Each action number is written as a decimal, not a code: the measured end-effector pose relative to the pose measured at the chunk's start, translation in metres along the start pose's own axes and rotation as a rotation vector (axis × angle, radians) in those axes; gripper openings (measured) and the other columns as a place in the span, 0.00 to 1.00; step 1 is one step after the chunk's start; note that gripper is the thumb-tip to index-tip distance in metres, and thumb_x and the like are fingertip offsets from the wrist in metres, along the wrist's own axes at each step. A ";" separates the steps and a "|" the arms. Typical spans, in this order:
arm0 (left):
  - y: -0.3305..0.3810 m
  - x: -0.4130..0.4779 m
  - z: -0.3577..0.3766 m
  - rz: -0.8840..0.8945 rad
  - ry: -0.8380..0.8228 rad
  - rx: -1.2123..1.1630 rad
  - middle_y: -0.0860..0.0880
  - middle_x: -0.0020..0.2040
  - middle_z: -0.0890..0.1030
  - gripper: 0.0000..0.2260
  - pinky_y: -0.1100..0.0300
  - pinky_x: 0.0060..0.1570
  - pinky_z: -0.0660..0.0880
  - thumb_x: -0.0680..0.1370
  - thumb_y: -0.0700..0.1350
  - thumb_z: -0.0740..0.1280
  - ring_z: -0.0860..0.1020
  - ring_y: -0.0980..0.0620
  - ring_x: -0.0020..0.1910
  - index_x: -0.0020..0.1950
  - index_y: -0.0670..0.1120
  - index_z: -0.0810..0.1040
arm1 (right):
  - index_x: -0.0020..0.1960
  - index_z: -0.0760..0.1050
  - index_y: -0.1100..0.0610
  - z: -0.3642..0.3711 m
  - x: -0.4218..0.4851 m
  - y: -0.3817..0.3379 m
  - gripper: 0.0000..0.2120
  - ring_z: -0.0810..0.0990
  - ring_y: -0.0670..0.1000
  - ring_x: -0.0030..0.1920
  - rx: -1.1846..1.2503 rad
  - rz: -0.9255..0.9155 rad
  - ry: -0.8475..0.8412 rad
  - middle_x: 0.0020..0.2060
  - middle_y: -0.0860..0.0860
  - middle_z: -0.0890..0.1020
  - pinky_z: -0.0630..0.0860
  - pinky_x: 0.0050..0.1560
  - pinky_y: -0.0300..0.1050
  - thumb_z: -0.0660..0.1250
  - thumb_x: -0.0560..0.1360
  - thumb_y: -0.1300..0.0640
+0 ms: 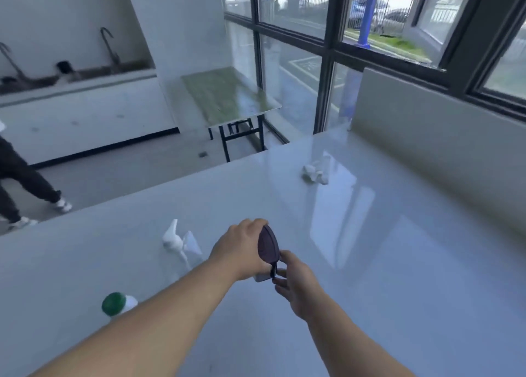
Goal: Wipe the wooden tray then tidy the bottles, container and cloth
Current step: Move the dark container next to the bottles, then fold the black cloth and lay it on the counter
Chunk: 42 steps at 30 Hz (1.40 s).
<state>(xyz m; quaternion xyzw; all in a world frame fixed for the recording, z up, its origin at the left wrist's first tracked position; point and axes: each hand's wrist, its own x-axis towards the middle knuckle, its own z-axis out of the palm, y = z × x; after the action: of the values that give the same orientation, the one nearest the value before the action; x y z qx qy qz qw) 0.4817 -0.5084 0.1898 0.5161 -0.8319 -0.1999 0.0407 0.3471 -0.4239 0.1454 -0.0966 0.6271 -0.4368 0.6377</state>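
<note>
My left hand (242, 248) is wrapped around a small white container with a dark purple lid (268, 244), held just above the white table (398, 277). My right hand (296, 285) pinches the dark tab at the lid's lower end. A white spray bottle (178, 241) stands to the left of my hands. Near the left front, partly behind my left forearm, is a white bottle with a green cap (115, 304). A crumpled white cloth (314, 171) lies far back on the table. No wooden tray is in view.
A low white wall (427, 137) borders the table on the right, under large windows. Beyond the table's far edge stand a green-topped folding table (227, 92) and a sink counter (76, 98). A person's legs (25, 183) are at the left edge.
</note>
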 end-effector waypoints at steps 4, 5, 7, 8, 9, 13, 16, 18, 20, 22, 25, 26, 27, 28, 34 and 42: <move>-0.032 0.001 0.010 -0.084 -0.037 -0.014 0.56 0.65 0.73 0.42 0.53 0.55 0.76 0.61 0.61 0.74 0.73 0.48 0.62 0.74 0.60 0.65 | 0.57 0.84 0.55 0.021 0.029 0.009 0.15 0.81 0.54 0.47 -0.075 0.054 -0.047 0.53 0.55 0.83 0.80 0.59 0.49 0.67 0.78 0.47; -0.037 0.002 0.013 -0.102 -0.048 -0.018 0.56 0.65 0.73 0.42 0.52 0.56 0.77 0.61 0.60 0.75 0.73 0.48 0.62 0.74 0.60 0.64 | 0.57 0.84 0.54 0.023 0.035 0.011 0.15 0.81 0.54 0.47 -0.086 0.069 -0.053 0.53 0.55 0.84 0.80 0.60 0.49 0.67 0.78 0.47; -0.044 0.003 0.021 -0.134 -0.068 -0.029 0.57 0.66 0.72 0.43 0.51 0.57 0.77 0.61 0.60 0.75 0.73 0.49 0.63 0.74 0.60 0.64 | 0.57 0.84 0.54 0.025 0.046 0.016 0.15 0.82 0.54 0.48 -0.104 0.098 -0.062 0.55 0.56 0.85 0.80 0.58 0.48 0.68 0.77 0.46; -0.047 0.003 0.025 -0.144 -0.076 -0.033 0.57 0.66 0.72 0.43 0.51 0.57 0.77 0.61 0.60 0.75 0.73 0.49 0.63 0.74 0.60 0.64 | 0.57 0.84 0.53 0.025 0.051 0.019 0.15 0.83 0.54 0.49 -0.112 0.112 -0.068 0.57 0.57 0.85 0.80 0.57 0.47 0.68 0.77 0.46; -0.050 0.003 0.029 -0.150 -0.081 -0.034 0.57 0.66 0.72 0.43 0.51 0.57 0.77 0.61 0.60 0.75 0.73 0.49 0.63 0.74 0.60 0.64 | 0.57 0.84 0.53 0.025 0.055 0.021 0.15 0.84 0.54 0.51 -0.120 0.122 -0.074 0.58 0.57 0.85 0.80 0.56 0.46 0.67 0.77 0.46; -0.058 0.005 0.044 -0.158 -0.088 -0.036 0.56 0.65 0.72 0.42 0.50 0.58 0.77 0.62 0.62 0.75 0.74 0.48 0.62 0.74 0.59 0.65 | 0.58 0.84 0.54 0.027 0.071 0.029 0.15 0.83 0.54 0.49 -0.133 0.157 -0.079 0.52 0.53 0.85 0.79 0.52 0.43 0.66 0.77 0.47; -0.064 0.006 0.051 -0.158 -0.085 -0.024 0.55 0.65 0.72 0.40 0.51 0.58 0.76 0.64 0.63 0.76 0.74 0.47 0.61 0.73 0.58 0.66 | 0.59 0.83 0.57 0.029 0.080 0.035 0.18 0.77 0.53 0.44 -0.146 0.174 -0.074 0.46 0.52 0.82 0.77 0.50 0.44 0.66 0.76 0.48; -0.068 0.006 0.054 -0.163 -0.088 -0.018 0.55 0.65 0.72 0.40 0.50 0.58 0.77 0.64 0.63 0.76 0.74 0.47 0.61 0.73 0.58 0.66 | 0.61 0.81 0.60 0.032 0.085 0.040 0.19 0.75 0.53 0.44 -0.149 0.185 -0.072 0.45 0.52 0.80 0.76 0.49 0.44 0.65 0.76 0.49; -0.072 0.005 0.057 -0.164 -0.101 -0.015 0.54 0.65 0.71 0.41 0.49 0.58 0.77 0.64 0.63 0.76 0.74 0.47 0.62 0.74 0.58 0.66 | 0.63 0.79 0.63 0.033 0.089 0.044 0.21 0.72 0.53 0.45 -0.142 0.195 -0.071 0.44 0.52 0.78 0.73 0.49 0.45 0.65 0.76 0.50; -0.075 0.003 0.059 -0.161 -0.116 -0.005 0.53 0.66 0.71 0.42 0.51 0.59 0.76 0.64 0.63 0.76 0.75 0.47 0.62 0.75 0.58 0.65 | 0.64 0.77 0.65 0.033 0.089 0.049 0.22 0.70 0.54 0.45 -0.140 0.200 -0.068 0.44 0.52 0.76 0.71 0.49 0.46 0.65 0.76 0.51; -0.078 0.000 0.063 -0.163 -0.127 0.008 0.52 0.68 0.71 0.43 0.51 0.60 0.76 0.65 0.64 0.77 0.74 0.46 0.63 0.76 0.56 0.64 | 0.64 0.77 0.66 0.035 0.089 0.055 0.22 0.72 0.54 0.46 -0.138 0.185 -0.065 0.45 0.53 0.77 0.76 0.52 0.50 0.65 0.77 0.52; -0.079 -0.001 0.064 -0.165 -0.130 0.010 0.52 0.68 0.71 0.43 0.51 0.60 0.76 0.65 0.64 0.77 0.74 0.46 0.63 0.76 0.56 0.64 | 0.65 0.76 0.66 0.036 0.089 0.056 0.22 0.73 0.54 0.46 -0.145 0.178 -0.062 0.45 0.53 0.77 0.77 0.54 0.53 0.64 0.77 0.52; -0.080 -0.002 0.064 -0.166 -0.136 0.015 0.52 0.69 0.71 0.44 0.51 0.60 0.75 0.65 0.64 0.77 0.74 0.46 0.63 0.76 0.56 0.63 | 0.65 0.75 0.66 0.037 0.087 0.057 0.23 0.73 0.55 0.46 -0.159 0.168 -0.055 0.45 0.54 0.77 0.77 0.55 0.54 0.64 0.77 0.52; -0.080 -0.003 0.064 -0.169 -0.143 0.021 0.52 0.70 0.70 0.45 0.51 0.60 0.75 0.64 0.64 0.77 0.73 0.46 0.64 0.77 0.56 0.63 | 0.66 0.74 0.67 0.038 0.084 0.057 0.23 0.75 0.57 0.46 -0.186 0.150 -0.042 0.46 0.57 0.79 0.77 0.58 0.56 0.63 0.77 0.52; -0.061 -0.007 0.056 -0.068 -0.104 0.081 0.51 0.82 0.59 0.46 0.50 0.75 0.63 0.68 0.70 0.71 0.60 0.46 0.78 0.81 0.55 0.60 | 0.76 0.70 0.52 0.016 0.049 0.048 0.28 0.77 0.51 0.64 -0.664 -0.204 0.122 0.69 0.50 0.77 0.71 0.56 0.46 0.60 0.79 0.43; 0.039 -0.006 0.072 0.199 -0.170 0.077 0.56 0.79 0.65 0.39 0.50 0.70 0.68 0.73 0.69 0.68 0.63 0.50 0.76 0.79 0.55 0.64 | 0.78 0.67 0.48 -0.113 -0.031 0.035 0.31 0.66 0.51 0.75 -1.056 -0.367 0.527 0.75 0.46 0.72 0.71 0.69 0.53 0.60 0.78 0.37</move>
<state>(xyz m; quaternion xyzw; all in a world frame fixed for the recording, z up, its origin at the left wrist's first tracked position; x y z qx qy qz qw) 0.4323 -0.4671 0.1395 0.4133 -0.8865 -0.2060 -0.0300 0.2678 -0.3339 0.1224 -0.3943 0.8682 -0.1793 0.2419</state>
